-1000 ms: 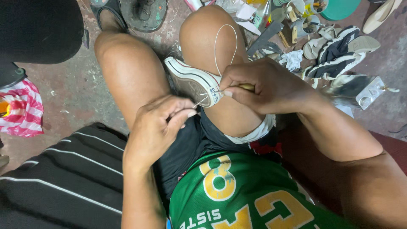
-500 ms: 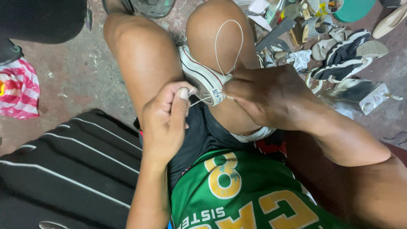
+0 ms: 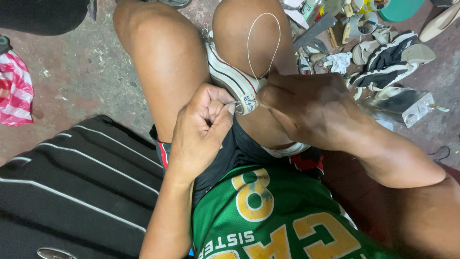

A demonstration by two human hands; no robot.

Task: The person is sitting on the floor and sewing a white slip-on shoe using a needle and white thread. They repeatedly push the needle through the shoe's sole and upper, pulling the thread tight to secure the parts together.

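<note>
A white sneaker [image 3: 229, 79] with dark and red sole stripes is wedged sole-up between my bare knees. My left hand [image 3: 203, 125] is closed in a fist at the shoe's heel, pinching a thin white thread. My right hand [image 3: 311, 108] presses against the other side of the heel; whatever its fingers pinch is hidden. A loop of the white thread [image 3: 263, 43] arcs over my right knee. I wear a green jersey [image 3: 278, 220] and dark shorts.
A heap of shoes, sandals and tools [image 3: 383, 52] lies on the floor at the upper right. A red-and-white striped bag [image 3: 14, 91] sits at the left edge. A black bag with white stripes [image 3: 72, 182] is at my left side. The floor is stained concrete.
My left hand has moved up to the shoe's heel and closed tighter on the thread. The view has shifted down and closer, and the thread loop over the knee stands taller.
</note>
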